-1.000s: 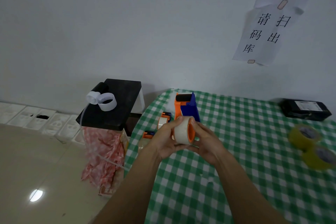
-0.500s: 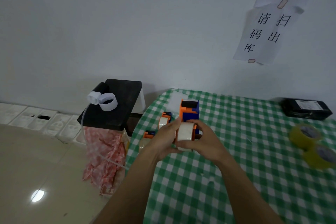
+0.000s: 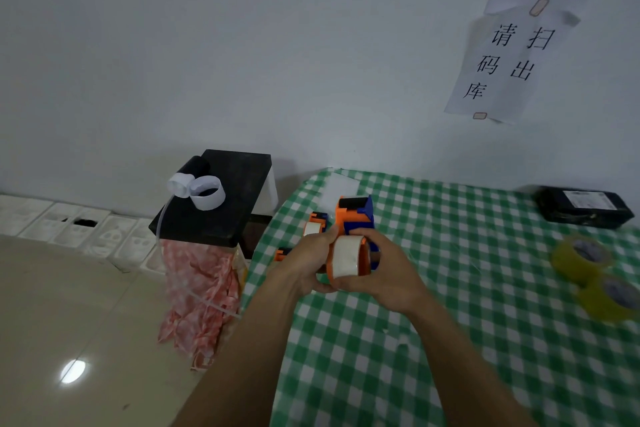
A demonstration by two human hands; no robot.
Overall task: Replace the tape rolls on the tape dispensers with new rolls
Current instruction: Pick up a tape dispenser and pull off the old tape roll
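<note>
Above the green checked table (image 3: 450, 340), both hands hold an orange and blue tape dispenser (image 3: 356, 218) that carries a whitish tape roll (image 3: 346, 255). My left hand (image 3: 306, 262) grips the dispenser from the left, thumb up along its side. My right hand (image 3: 388, 274) curls round the roll and the dispenser's right side. A second orange dispenser (image 3: 316, 225) with a pale roll lies on the table just behind my left hand. Two yellowish tape rolls (image 3: 580, 258) (image 3: 611, 298) lie at the right edge.
A black packet (image 3: 585, 206) lies at the table's far right corner. Left of the table stands a black-topped stand (image 3: 221, 204) with white paper rings (image 3: 204, 192) and pink cloth hanging under it. Paper signs hang on the wall.
The dispenser has been turned in my hands: one second ago the roll's orange hub faced right with the dispenser body behind; now the roll's face points toward me.
</note>
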